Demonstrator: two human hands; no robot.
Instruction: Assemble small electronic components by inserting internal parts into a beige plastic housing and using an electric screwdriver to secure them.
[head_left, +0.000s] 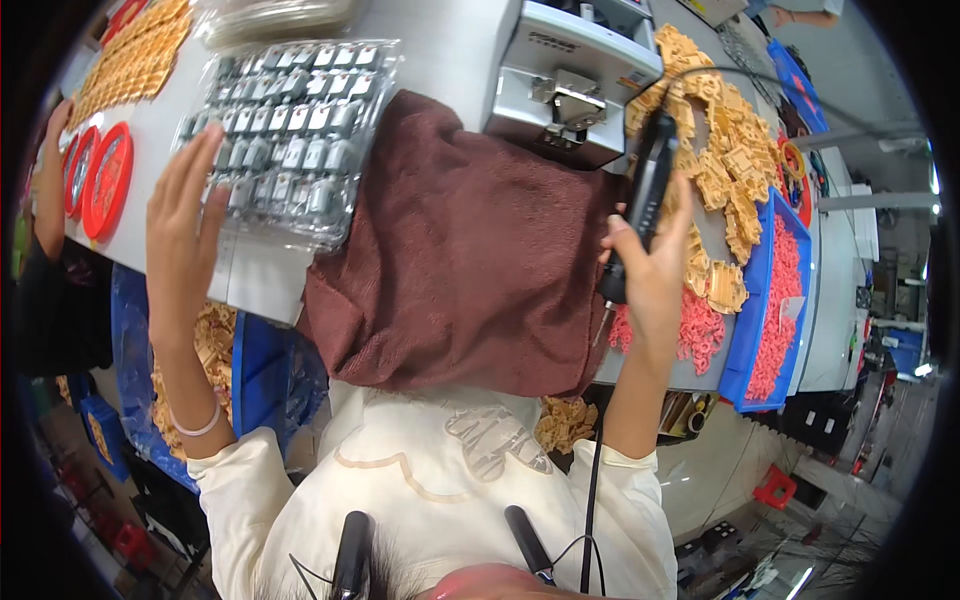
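My left hand (182, 215) is at the left edge of a clear plastic tray (300, 232), its fingers stretched out and apart. Whether the fingertips touch the tray cannot be made out. Rows of small grey-and-white parts (295, 118) fill the tray's pockets. Wrapped in my right hand (655, 285) is a black electric screwdriver (652, 175) with a cable, its thin bit pointing down toward me. Between my hands a brown cloth (470, 250) covers the table edge and my lap.
A silver machine (570, 85) stands behind the cloth. Yellow plastic parts (725, 170) and pink pieces (700, 335) lie to the right, beside a blue bin (740, 360) of pink pieces. Red rings (108, 180) are at far left, near another person's arm (48, 195).
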